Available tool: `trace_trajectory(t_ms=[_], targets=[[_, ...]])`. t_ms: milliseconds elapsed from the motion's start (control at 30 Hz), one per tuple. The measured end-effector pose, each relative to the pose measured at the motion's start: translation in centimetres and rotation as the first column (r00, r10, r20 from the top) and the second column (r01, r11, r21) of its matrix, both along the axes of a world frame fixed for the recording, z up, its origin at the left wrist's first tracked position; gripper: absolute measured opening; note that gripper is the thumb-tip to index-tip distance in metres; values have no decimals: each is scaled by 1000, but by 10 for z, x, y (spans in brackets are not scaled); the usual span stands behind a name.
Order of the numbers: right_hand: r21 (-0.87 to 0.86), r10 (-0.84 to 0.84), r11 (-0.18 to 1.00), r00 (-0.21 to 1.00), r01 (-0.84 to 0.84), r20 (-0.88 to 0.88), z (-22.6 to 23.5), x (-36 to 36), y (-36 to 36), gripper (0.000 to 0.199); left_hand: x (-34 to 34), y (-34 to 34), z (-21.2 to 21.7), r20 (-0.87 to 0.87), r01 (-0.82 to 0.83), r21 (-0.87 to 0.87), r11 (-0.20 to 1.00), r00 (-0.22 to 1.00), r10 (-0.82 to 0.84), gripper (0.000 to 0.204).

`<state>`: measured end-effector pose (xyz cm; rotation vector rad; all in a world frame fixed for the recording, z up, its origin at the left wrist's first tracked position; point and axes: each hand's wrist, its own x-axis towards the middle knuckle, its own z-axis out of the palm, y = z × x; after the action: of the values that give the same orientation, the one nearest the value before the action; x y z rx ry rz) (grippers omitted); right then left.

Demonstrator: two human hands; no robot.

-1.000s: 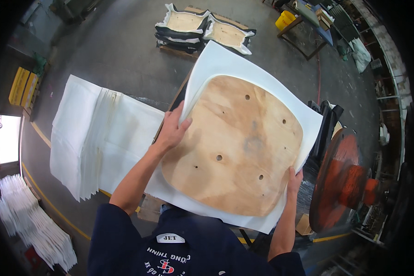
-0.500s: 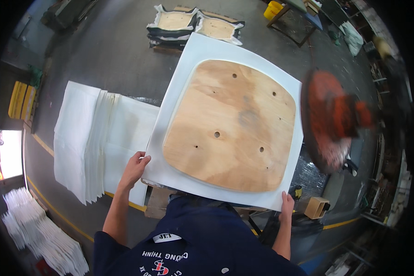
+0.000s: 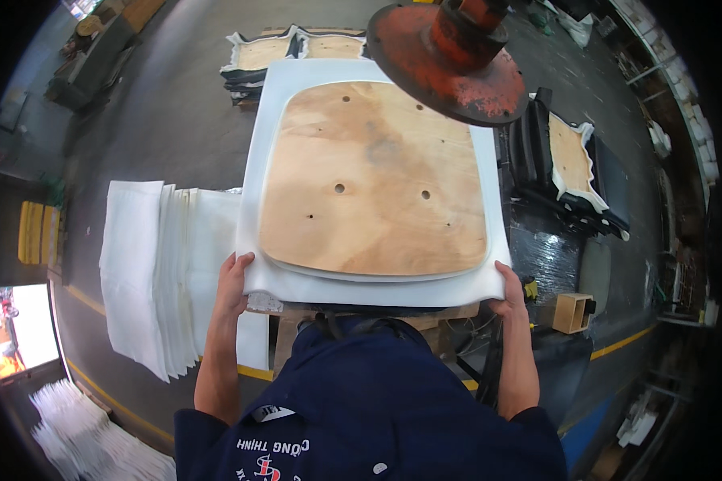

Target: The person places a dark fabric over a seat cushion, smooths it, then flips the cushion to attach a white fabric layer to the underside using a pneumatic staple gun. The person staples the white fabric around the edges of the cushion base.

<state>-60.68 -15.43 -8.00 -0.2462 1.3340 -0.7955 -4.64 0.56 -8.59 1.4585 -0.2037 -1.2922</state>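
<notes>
A rounded plywood seat board (image 3: 377, 192) with drilled holes lies on a white, padded-looking sheet (image 3: 297, 286) that sticks out around it. My left hand (image 3: 234, 280) grips the sheet's near left corner, thumb on top. At its near right corner my right hand (image 3: 509, 289) has its fingers curled around the white edge. Between my hands, the near edge of the sheet bends downward. A worn red round metal disc (image 3: 449, 72) on a thick shaft hangs over the far right part of the board and hides some of it. What lies under the sheet is mostly hidden.
White sheets (image 3: 140, 272) hang in a stack at the left. Covered seat panels (image 3: 257, 56) are piled at the far side, and more black and white panels (image 3: 569, 160) stand at the right. A small wooden box (image 3: 573, 313) sits right of my right hand.
The board and sheet have turned straighter toward me and shifted left in view. The red disc now appears at the top over the board. Both hands have kept hold of the sheet's corners.
</notes>
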Motion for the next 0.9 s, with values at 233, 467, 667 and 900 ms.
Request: trace_trajectory(t_ms=[233, 467, 667, 900], targets=[[-43, -117, 989, 938, 139, 326, -6, 18, 19, 53, -4, 5, -6, -263, -111, 49, 993, 957, 120, 43], [-70, -85, 993, 983, 98, 165, -20, 15, 21, 54, -10, -7, 15, -30, 10, 118, 993, 1000, -7, 41], [-255, 256, 910, 927, -327, -272, 0, 10, -1, 56, 5, 15, 12, 65, 57, 165, 985, 996, -68, 48], [16, 593, 677, 533, -736, -604, 35, -30, -27, 47, -3, 37, 25, 92, 43, 189, 981, 994, -61, 57]])
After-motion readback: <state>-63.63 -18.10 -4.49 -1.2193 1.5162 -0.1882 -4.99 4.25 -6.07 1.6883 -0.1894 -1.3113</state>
